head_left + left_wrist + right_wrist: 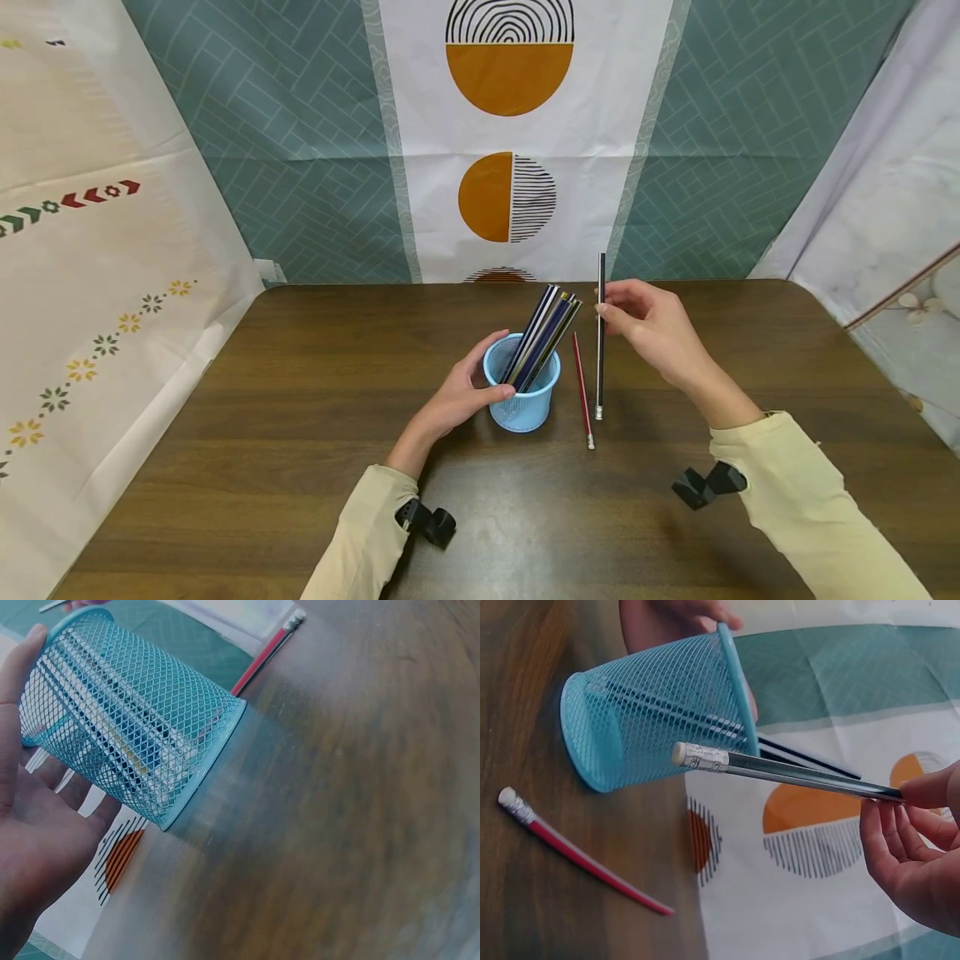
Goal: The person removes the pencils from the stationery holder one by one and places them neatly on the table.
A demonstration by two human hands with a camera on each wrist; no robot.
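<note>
A light blue mesh pencil cup [522,413] stands on the table with several dark pencils [542,337] leaning to the right inside it. My left hand [457,393] grips the cup from its left side, thumb at the front and fingers behind. To the right of the cup, my right hand [654,327] pinches a black pencil [795,778] between thumb and fingers, its white eraser end pointing down. Between the cup and that pencil, a red pencil [582,392] lies on the table, eraser end nearest me; the right wrist view shows it apart from the cup.
The brown wooden table [315,417] reaches back to a hanging cloth [427,192] with orange and striped circles. Pale patterned cloths hang at the left [90,275] and right [885,233] sides. Dark wrist cameras sit on both sleeves.
</note>
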